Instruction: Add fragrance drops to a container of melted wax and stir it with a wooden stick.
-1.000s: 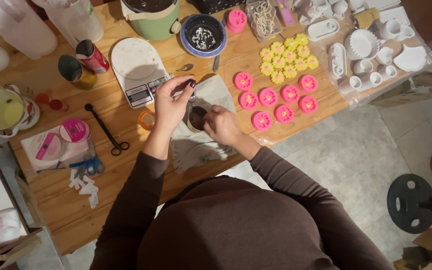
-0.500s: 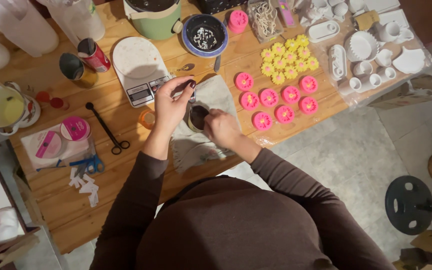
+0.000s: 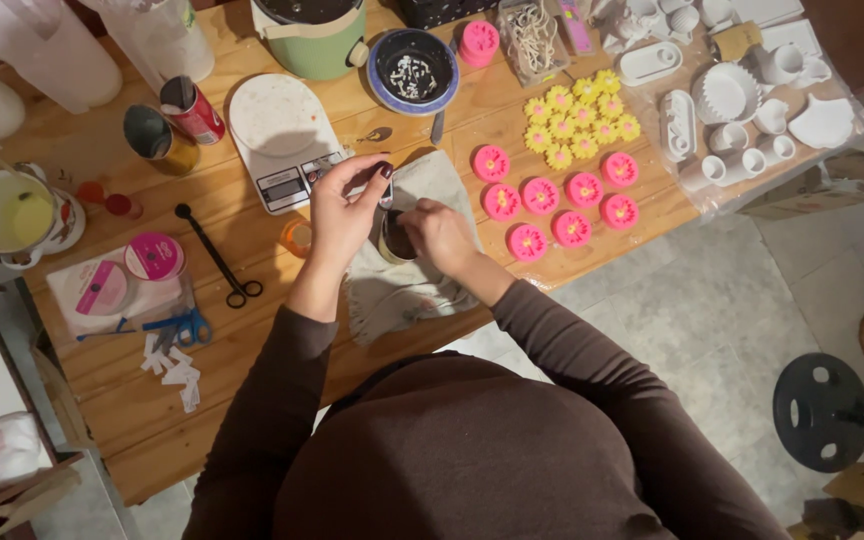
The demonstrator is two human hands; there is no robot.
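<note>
A small dark metal cup (image 3: 395, 240) stands on a grey cloth (image 3: 407, 290) at the table's front middle. My left hand (image 3: 344, 212) is beside it, with thumb and forefinger pinched on a small thin piece just above the cup's rim. My right hand (image 3: 442, 235) is closed around the cup's right side. What the pinched piece is cannot be made out. A white kitchen scale (image 3: 282, 140) lies just behind my left hand.
Pink flower-shaped pieces (image 3: 557, 205) and yellow ones (image 3: 580, 118) lie to the right. White moulds (image 3: 742, 95) fill the far right. Black scissors (image 3: 217, 255), round tins (image 3: 152, 258), a yellow-filled mug (image 3: 7, 212), cans (image 3: 192, 108), a green pot (image 3: 317, 35) and a dark bowl (image 3: 414, 68) surround the cloth.
Both hands stay at the cup. My left hand's pinch has shifted slightly over the rim; the rest of the table is unchanged.
</note>
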